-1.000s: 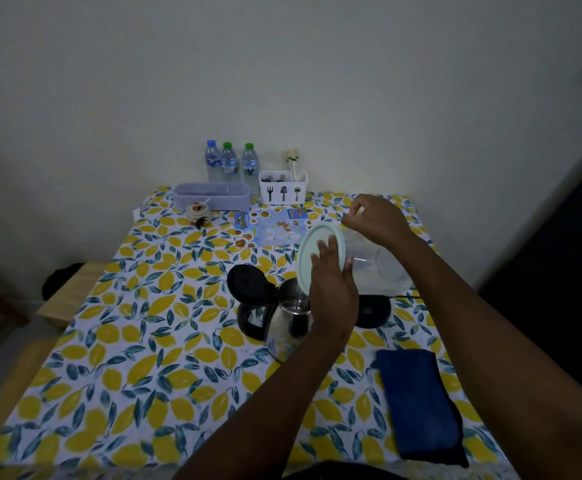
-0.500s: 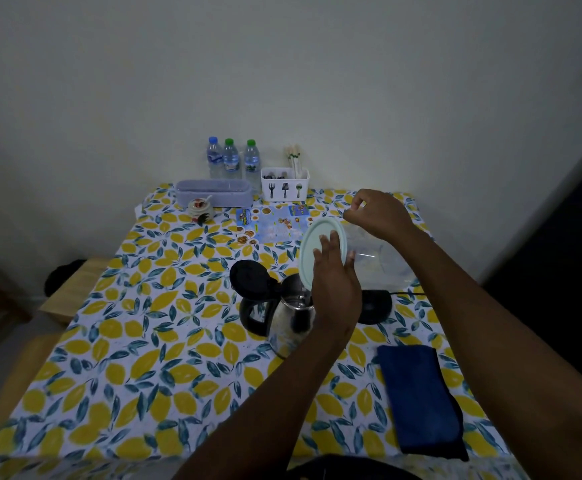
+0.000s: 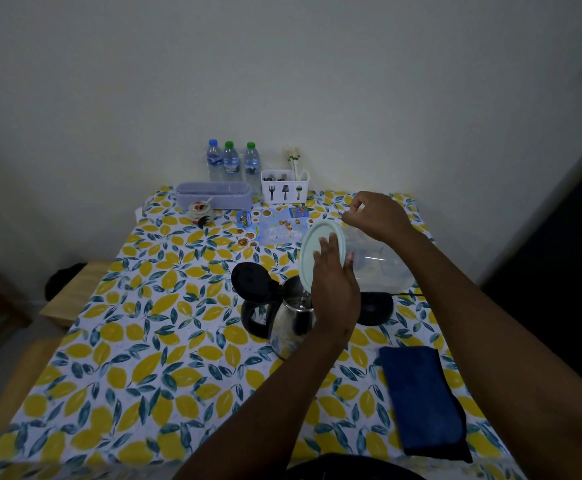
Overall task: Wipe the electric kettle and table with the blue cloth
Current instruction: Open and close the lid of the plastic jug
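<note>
Kettle (image 3: 291,318) at the frame's centre stands on the lemon-print worktop (image 3: 137,348), its black lid (image 3: 248,280) flipped open toward the left and its steel body partly hidden behind the left hand (image 3: 334,285). That hand's fingers (image 3: 329,251) lie flat against a pale round lid (image 3: 319,252), held tilted on edge just above the kettle's mouth. Right hand (image 3: 376,218), upper right of centre, has its fingers pinched together over a clear plastic container (image 3: 379,261); whether they grip its edge cannot be told. Behind the left wrist, just right of the kettle, sits the black kettle base (image 3: 374,308) with its cord running right. Blue cloth (image 3: 421,400) lies folded at the lower right, untouched, beside the right forearm and well apart from the kettle. Along the far edge, upper centre: three water bottles (image 3: 230,162), a white cutlery holder (image 3: 284,187), a lilac box (image 3: 213,195), a small jar (image 3: 199,211) in front of it, and a printed leaflet (image 3: 272,225) flat between the holder and the lid.
</note>
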